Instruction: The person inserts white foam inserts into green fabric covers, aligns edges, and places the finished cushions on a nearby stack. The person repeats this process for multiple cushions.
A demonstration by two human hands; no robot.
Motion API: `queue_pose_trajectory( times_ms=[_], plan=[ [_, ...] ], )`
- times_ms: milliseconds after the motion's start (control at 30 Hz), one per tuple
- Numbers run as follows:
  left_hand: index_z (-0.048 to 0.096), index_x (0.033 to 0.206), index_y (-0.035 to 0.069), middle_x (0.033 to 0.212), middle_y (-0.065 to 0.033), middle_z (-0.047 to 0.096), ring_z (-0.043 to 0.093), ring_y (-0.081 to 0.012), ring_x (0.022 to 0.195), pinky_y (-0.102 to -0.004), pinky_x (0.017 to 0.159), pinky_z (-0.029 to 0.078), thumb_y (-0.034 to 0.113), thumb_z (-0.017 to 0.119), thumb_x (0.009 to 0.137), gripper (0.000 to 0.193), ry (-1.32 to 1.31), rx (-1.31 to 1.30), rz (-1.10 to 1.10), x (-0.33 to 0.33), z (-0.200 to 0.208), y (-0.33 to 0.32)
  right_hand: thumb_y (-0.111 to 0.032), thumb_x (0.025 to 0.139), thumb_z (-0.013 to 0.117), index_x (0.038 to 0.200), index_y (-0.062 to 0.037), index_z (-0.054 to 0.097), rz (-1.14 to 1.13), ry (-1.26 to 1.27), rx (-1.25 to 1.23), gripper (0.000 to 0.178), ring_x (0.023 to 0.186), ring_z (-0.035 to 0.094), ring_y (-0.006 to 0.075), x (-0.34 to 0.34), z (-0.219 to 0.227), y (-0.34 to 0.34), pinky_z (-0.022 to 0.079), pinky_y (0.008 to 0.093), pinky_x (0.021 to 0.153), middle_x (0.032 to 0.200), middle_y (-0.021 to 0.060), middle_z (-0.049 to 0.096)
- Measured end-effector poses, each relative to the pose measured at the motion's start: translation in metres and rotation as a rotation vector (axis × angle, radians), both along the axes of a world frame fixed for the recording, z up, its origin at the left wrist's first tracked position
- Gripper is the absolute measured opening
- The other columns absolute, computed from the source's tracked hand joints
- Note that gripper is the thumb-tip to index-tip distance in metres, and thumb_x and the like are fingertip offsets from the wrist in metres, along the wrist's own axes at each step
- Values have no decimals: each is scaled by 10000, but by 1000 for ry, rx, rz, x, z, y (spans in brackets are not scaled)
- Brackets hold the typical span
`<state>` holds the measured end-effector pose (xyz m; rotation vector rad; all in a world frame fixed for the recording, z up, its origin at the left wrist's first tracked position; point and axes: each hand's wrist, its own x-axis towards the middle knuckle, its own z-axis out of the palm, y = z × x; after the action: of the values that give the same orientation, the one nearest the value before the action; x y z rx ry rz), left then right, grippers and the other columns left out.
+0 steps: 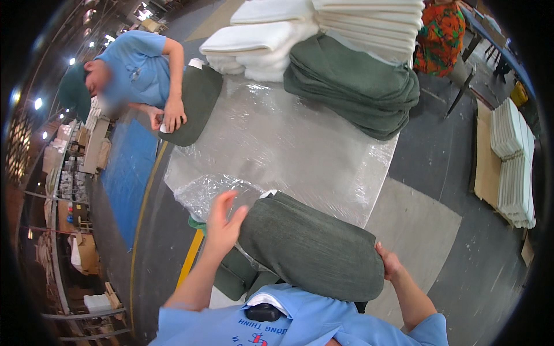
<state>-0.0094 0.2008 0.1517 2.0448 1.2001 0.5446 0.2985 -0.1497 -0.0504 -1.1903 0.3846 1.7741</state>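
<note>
A dark green cushion cover [314, 245], long with rounded ends, lies across the near edge of the table in front of me. A bit of white shows at its far left corner; what is inside is hidden. My right hand [389, 262] grips the cover's right end, the thumb against its edge and the other fingers mostly hidden. Raised beside the left end, my left hand [226, 222] has its thumb and fingers apart and holds nothing. Clear plastic sheeting [216, 193] lies crumpled just beyond that hand.
Plastic film covers the grey table [271, 132]. Dark green covers [352, 83] are stacked at the far right, before white pads [254, 39]. A co-worker [135, 69] at the left handles another green cover [199, 106]. More white pads [512, 164] stand on the floor at right.
</note>
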Motion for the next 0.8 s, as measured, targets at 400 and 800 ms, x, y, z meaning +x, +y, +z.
queue_pose_trajectory(
  times_ms=[400, 800],
  plan=[
    [464, 1512, -46, 1462, -174, 598, 604, -320, 1298, -480, 1139, 468, 108, 804, 892, 723, -645, -1020, 225, 37, -65, -106, -452, 1134, 469, 1463, -41, 549, -318, -481, 195, 532, 1219, 648, 252, -93, -6, -24, 565, 443, 1019, 1368, 140, 652],
    [655, 1302, -35, 1148, -119, 757, 708, -208, 1036, -373, 931, 559, 79, 812, 777, 560, 168, -356, -665, 106, 135, -64, -285, 1023, 735, 1259, -49, 563, -713, -771, 457, 376, 858, 580, 119, -72, 80, 57, 508, 286, 748, 1032, 35, 633]
  ],
)
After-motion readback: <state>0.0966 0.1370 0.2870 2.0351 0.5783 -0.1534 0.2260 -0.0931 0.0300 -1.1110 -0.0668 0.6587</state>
